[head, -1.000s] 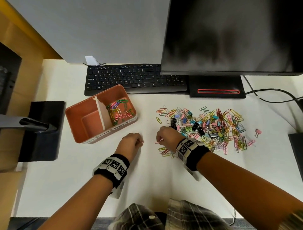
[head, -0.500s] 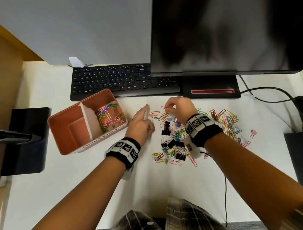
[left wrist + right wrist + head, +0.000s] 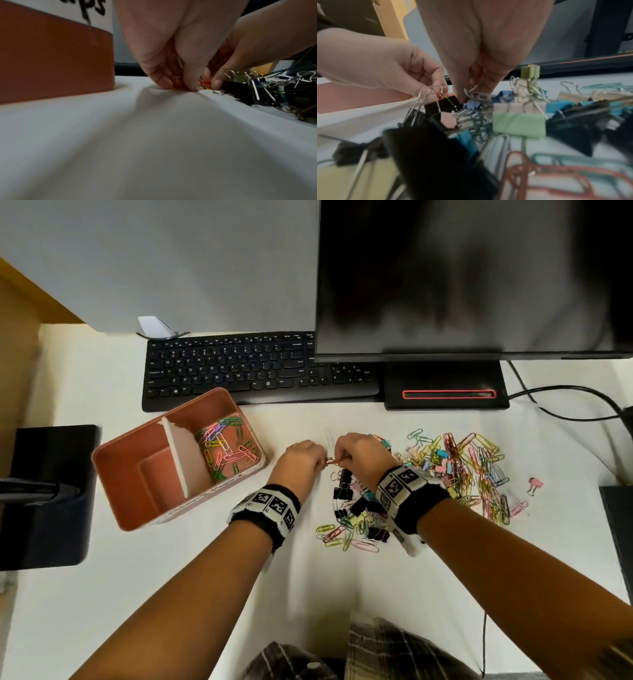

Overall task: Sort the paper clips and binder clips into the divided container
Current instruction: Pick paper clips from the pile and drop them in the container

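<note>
An orange divided container (image 3: 130, 460) stands at the left; its right compartment holds several coloured paper clips (image 3: 226, 446), and its left compartment shows nothing. A mixed pile of paper clips and binder clips (image 3: 452, 470) spreads over the white desk. My two hands meet at the pile's left edge. My left hand (image 3: 322, 461) pinches orange paper clips (image 3: 178, 82) against the desk. My right hand (image 3: 340, 461) pinches the other end of the small orange bunch (image 3: 331, 461). Black binder clips (image 3: 344, 484) lie just below my right hand's fingers.
A black keyboard (image 3: 257, 368) and a monitor on its stand (image 3: 445, 392) sit behind the clips. A black stand base (image 3: 48, 494) is at the left edge, with cables (image 3: 565, 392) at the right. One pink binder clip (image 3: 534, 484) lies apart.
My hands have come together: the left forefinger, pointing half a second ago, is now curled on clips, and the right hand has dropped from the pile's far edge toward the left hand.
</note>
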{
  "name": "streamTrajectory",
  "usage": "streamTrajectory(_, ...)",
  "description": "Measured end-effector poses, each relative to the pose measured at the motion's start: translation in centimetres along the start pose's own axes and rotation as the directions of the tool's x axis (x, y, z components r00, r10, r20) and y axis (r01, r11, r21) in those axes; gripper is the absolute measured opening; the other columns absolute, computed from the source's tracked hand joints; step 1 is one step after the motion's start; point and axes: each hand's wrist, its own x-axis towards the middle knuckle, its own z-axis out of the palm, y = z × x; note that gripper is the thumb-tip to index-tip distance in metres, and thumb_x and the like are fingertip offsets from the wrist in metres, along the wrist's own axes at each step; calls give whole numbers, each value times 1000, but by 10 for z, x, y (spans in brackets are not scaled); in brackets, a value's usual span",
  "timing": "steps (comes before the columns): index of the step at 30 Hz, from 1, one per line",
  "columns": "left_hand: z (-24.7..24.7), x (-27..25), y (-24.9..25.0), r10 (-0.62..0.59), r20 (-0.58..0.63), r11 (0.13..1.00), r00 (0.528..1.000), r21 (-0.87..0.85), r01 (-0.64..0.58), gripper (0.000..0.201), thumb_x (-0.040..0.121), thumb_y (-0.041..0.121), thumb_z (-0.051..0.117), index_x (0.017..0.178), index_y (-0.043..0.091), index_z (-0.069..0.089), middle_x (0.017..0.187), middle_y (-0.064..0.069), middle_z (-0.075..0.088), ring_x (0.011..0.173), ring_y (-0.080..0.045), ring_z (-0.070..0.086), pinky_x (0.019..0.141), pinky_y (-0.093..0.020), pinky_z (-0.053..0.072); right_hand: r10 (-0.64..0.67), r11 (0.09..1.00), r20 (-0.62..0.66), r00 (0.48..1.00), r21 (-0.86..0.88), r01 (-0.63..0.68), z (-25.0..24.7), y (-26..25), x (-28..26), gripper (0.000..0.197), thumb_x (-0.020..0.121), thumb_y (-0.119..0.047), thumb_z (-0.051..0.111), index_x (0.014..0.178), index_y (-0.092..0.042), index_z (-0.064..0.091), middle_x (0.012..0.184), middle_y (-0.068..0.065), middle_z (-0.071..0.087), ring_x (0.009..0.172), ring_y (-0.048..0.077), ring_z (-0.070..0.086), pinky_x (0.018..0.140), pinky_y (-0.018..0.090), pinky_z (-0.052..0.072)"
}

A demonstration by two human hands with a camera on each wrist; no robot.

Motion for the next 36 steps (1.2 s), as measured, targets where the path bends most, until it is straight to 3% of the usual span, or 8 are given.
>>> streamTrajectory(4,1,-4,2,-63,-44,998,997,-27,61,15,85,6,57,98,9,52,86,-11,63,79,-26,56,72,-36,49,60,998,70,996,-8,-59,-2,-2,0,19,86,-9,59,105,-10,60,96,7,67,85,18,57,82,32,47)
streamTrajectory(10,2,-3,2,-138,11,990,990,21,138,17,90,7,51,102,7,63,98,-15,60,94,-32,55,81,-35,45,54,996,109,993,-74,-46,-9,-3,-4,14,90,-17,54,97,-13,65,100,5,66,94,21,59,84,30,45)
streamTrajectory(18,-36,-43,19,-97,-150,981,984,-182,69,9,83,3,61,89,8,65,86,-7,63,76,-19,56,74,-25,44,-84,992,-199,976,77,101,-39,-33,-30,13,86,-20,60,96,-14,67,91,4,66,80,15,56,80,32,50)
streamTrajectory(20,-66,-58,20,-128,-246,976,961,-206,78,9,81,6,66,88,11,66,84,-2,63,73,-14,53,69,-19,39,-137,979,-247,959,111,168,-47,-59,-26,12,85,-20,63,95,-15,68,88,2,64,80,13,55,79,30,48)
streamTrajectory(23,-119,-74,5,-299,-341,935,892,-291,202,10,80,11,68,84,19,64,83,3,66,77,-13,60,77,-24,46,-219,953,-270,938,145,265,-47,-112,-8,11,83,-19,64,93,-16,68,90,3,64,81,16,58,81,29,47)
streamTrajectory(27,-149,-71,-26,-499,-303,858,812,-305,413,25,74,25,75,96,22,64,93,5,68,88,-13,63,90,-34,51,-225,958,-189,956,137,253,-31,-163,23,26,83,-18,64,109,-14,62,101,6,66,85,15,57,88,33,50)
streamTrajectory(31,-149,-74,-22,-359,-254,931,898,-28,364,45,78,28,71,119,16,58,116,-5,63,103,-20,59,97,-33,45,-202,954,-206,957,177,240,-27,-160,16,36,84,-29,64,118,-16,57,113,4,65,97,17,61,92,31,49)
streamTrajectory(36,-104,-93,11,-117,-197,988,973,-122,94,36,75,24,75,107,16,59,100,0,57,80,-12,53,74,-23,45,-145,971,-173,974,163,173,-32,-85,-45,19,86,-29,62,101,-18,63,75,-13,57,61,-2,46,67,17,41)
